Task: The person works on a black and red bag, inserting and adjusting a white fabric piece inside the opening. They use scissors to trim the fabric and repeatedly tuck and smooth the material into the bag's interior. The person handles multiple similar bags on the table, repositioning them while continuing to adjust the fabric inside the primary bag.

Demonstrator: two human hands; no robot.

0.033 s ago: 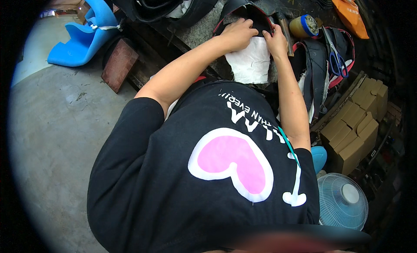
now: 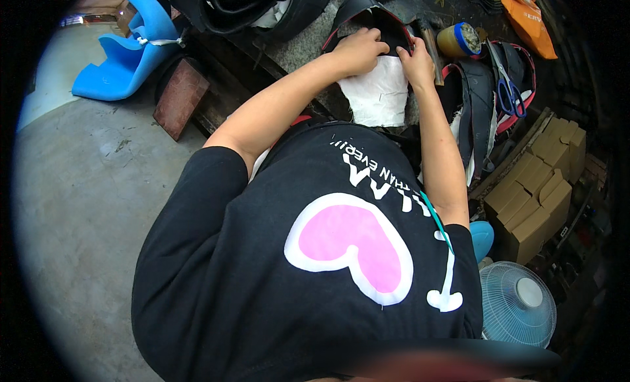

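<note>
On the work surface at the top middle sits a curved black piece with thin red edging; its exact kind I cannot make out. A white cloth with frayed edges hangs from it towards me. My left hand, fingers curled, reaches inside the curve and grips where the black meets the cloth. At the right side, my right hand pinches the red-edged rim close to the cloth's upper corner. Some of the fingertips are hidden in the black folds.
Right of my hands are a hammer, a blue-rimmed jar, blue-handled scissors and more black pieces. Cardboard boxes and a fan stand lower right. Blue foam lies at upper left.
</note>
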